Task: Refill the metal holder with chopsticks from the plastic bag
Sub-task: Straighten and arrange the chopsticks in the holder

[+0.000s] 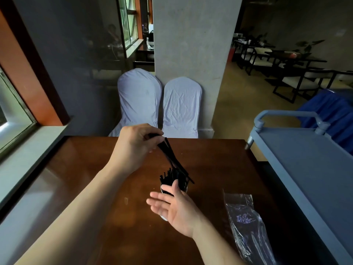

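Observation:
My left hand (136,145) is shut on a few black chopsticks (172,158) by their top ends; they slant down and to the right into the metal holder (186,188). The holder stands mid-table, packed with several black chopsticks (172,175) standing upright. My right hand (172,206) is open, palm up with fingers spread, right in front of the holder and hiding most of its body; it holds nothing. A clear plastic bag (246,226) lies flat on the table to the right of my right hand.
The brown wooden table (122,236) reflects light at its left. A grey-blue service cart (305,161) stands close on the right. Two white-covered chairs (160,104) sit behind the table against a concrete pillar. A window sill runs along the left.

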